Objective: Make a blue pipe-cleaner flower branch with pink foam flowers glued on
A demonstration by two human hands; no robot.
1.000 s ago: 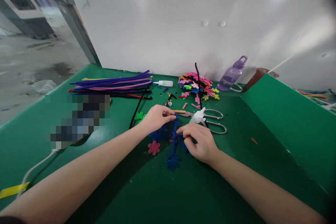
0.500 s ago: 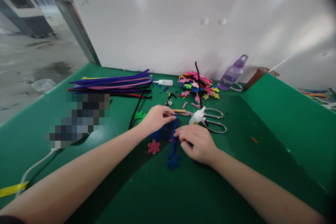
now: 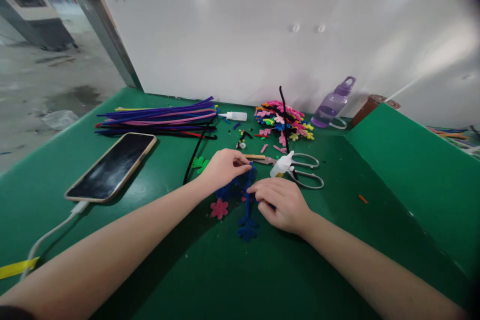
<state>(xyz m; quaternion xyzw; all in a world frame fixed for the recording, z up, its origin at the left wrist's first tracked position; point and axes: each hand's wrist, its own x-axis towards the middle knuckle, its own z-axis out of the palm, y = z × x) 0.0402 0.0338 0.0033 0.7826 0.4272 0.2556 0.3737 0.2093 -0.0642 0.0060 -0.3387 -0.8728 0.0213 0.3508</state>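
My left hand (image 3: 227, 167) is closed in a pinch on the upper end of a blue fuzzy pipe-cleaner piece (image 3: 247, 220). The piece runs down toward me and ends in petal-like loops on the table. My right hand (image 3: 281, 202) is closed around its middle, thumb and forefinger pressed to the strip. A pink pipe-cleaner flower (image 3: 219, 208) lies just left of the blue loops. Behind my left wrist a green pipe-cleaner flower (image 3: 200, 164) is partly covered. Just beyond my right hand are a small white glue bottle (image 3: 282, 165) and grey-handled scissors (image 3: 311, 180).
Pipe cleaners (image 3: 161, 119) lie in a bundle at the back left, near a second glue bottle (image 3: 236, 116). Colourful flower pieces (image 3: 283, 120) are heaped behind, beside a purple water bottle (image 3: 333, 105). A phone (image 3: 112, 167) on a cable lies left. A green divider (image 3: 416, 180) stands right.
Both hands stay on the blue piece with hardly any movement; the right fingertips have shifted very slightly. The view has tilted a little.
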